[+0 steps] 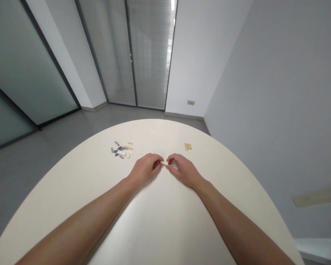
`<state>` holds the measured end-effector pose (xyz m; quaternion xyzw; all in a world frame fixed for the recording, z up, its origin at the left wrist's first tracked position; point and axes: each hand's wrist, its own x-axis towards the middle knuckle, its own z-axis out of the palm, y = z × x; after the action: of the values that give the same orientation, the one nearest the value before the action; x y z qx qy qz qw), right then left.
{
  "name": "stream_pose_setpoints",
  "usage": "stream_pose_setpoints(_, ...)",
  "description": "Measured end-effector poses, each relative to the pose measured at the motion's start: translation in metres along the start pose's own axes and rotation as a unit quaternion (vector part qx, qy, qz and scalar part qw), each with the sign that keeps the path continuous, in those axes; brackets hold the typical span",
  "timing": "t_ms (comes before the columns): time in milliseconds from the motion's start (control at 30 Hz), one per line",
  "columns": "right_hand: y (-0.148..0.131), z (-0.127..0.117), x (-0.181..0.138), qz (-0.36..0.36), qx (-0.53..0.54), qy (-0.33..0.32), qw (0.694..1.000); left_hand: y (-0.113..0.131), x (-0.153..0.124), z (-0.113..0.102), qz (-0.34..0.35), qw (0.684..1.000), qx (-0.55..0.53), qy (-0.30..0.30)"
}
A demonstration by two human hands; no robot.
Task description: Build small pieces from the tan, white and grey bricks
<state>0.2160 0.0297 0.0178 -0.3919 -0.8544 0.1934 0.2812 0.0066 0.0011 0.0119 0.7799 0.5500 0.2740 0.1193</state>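
Observation:
Both of my hands meet over the middle of a round cream table (160,228). My left hand (145,168) and my right hand (182,170) each pinch one end of a small white brick piece (164,162) held between the fingertips, just above the tabletop. The fingers of both hands are curled and closed around it. A loose heap of small grey, white and tan brick pieces (122,150) lies on the table to the far left of my left hand. A tan studded plate (188,146) lies alone beyond my right hand.
The table's curved far edge (154,121) drops to a grey floor. Glass partitions and blinds (149,51) stand behind; a plain grey wall (278,92) closes the right side.

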Motion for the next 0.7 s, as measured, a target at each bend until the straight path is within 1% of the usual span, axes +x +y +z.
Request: stream_pose_setpoints(700, 0.0005, 0.0008, 0.0001, 0.003, 0.001, 0.004, 1.0, 0.0008, -0.0001, -0.0011, -0.001, 1.0, -0.003, -0.003)
